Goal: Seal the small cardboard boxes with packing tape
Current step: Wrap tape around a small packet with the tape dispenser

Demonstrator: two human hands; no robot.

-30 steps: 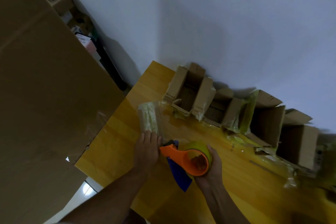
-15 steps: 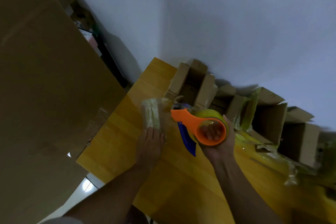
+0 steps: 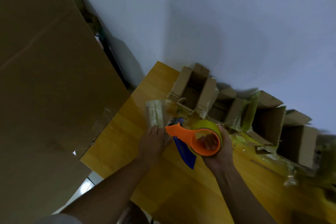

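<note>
Right hand (image 3: 221, 148) grips orange tape dispenser (image 3: 198, 141), fingers through ring. Left hand (image 3: 153, 141) flat on taped box (image 3: 155, 113) — box at ten o'clock from dispenser, long axis toward twelve.

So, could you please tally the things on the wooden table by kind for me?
Open cardboard boxes: 4
Tape-wrapped box: 1, under the left hand
Orange tape dispenser with yellow tape: 1, in the right hand
Total: 6
</note>
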